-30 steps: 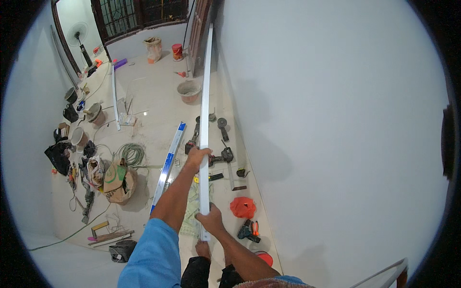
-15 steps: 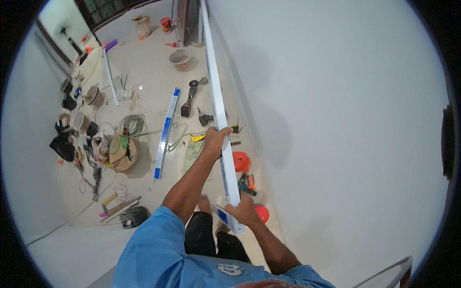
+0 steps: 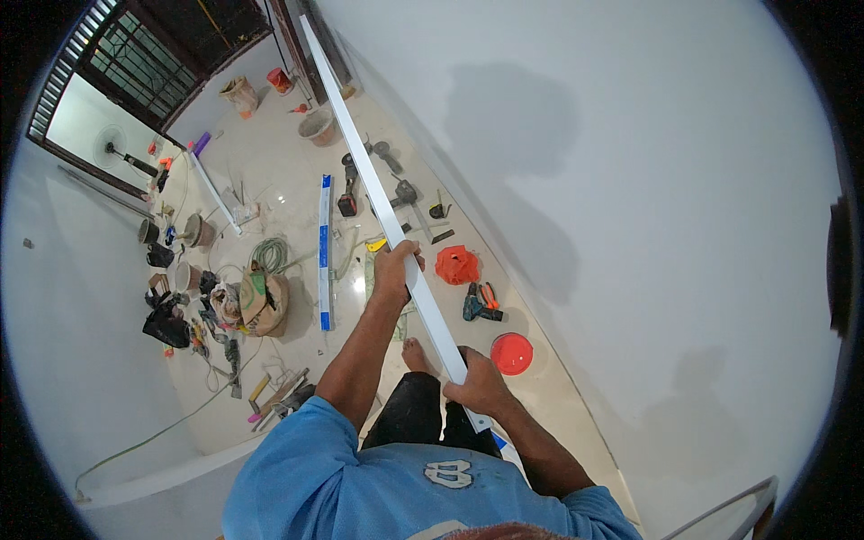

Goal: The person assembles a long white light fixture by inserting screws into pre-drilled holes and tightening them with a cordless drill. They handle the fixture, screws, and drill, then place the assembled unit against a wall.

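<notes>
A long white metal profile (image 3: 373, 193) slants across my front, its far end reaching toward the doorway and its near end close to my waist. My left hand (image 3: 396, 267) is wrapped round it farther along its length. Nearer to me, my right hand (image 3: 480, 382) grips the same profile close to its end, where a small hole shows. Beyond my left hand, a yellow-handled tool (image 3: 376, 245) lies on the floor, partly hidden by the profile. To the right of the profile lie an orange-red bag (image 3: 457, 265), a cordless drill (image 3: 480, 303) and a round red lid (image 3: 512, 354).
The white wall (image 3: 684, 225) runs along my right side. A blue-and-white wrapped bar (image 3: 326, 252) lies left of the profile, near a cordless angle grinder (image 3: 348, 193). Coiled hose (image 3: 269, 255), a sack (image 3: 265, 301) and a grey basin (image 3: 317, 127) stand farther off.
The profile's far end has swung left, and its near end has shifted right and toward me. Both hands keep their hold. My view has turned, showing more of the window and fan.
</notes>
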{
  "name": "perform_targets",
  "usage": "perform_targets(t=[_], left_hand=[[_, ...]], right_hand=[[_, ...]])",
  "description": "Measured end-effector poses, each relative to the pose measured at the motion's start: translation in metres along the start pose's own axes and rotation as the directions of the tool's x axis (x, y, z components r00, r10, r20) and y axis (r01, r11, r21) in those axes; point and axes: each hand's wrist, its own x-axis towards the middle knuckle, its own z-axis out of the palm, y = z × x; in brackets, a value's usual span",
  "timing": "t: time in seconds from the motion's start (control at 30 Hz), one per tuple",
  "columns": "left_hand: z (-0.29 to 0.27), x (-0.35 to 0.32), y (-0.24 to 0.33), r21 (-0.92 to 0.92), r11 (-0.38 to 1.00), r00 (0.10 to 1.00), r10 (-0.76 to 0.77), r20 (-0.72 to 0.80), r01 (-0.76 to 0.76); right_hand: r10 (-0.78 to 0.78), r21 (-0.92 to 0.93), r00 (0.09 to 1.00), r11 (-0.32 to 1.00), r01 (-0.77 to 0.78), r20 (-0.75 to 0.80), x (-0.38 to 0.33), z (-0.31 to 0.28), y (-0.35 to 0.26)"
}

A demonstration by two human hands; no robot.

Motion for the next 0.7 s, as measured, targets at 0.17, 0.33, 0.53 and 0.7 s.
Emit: perform_targets(t=[0.17, 0.33, 0.53, 0.7], left_hand=[[0.022, -0.040, 0.037, -0.285, 0.948, 0.961, -0.062, 0.269, 0.141], [0.023, 0.057, 0.025, -0.606, 0.789, 0.916, 0.167, 0.364, 0.097], [0.090, -0.008, -0.010, -0.632, 0.707, 0.906, -0.028, 0.422, 0.316], [0.132, -0.058, -0.007, -0.623, 0.716, 0.909, -0.037, 0.416, 0.314]], right_hand=[[-0.036, -0.017, 0.999, 0.999, 0.036, -0.014, -0.059, -0.018, 0.025], [0.050, -0.104, 0.998, 0.993, -0.045, 0.037, -0.126, -0.058, 0.037], [0.289, -0.202, 0.957, 0.939, -0.279, 0.018, -0.205, -0.122, 0.046], [0.363, -0.315, 0.911, 0.857, -0.408, -0.194, -0.249, -0.131, 0.018]])
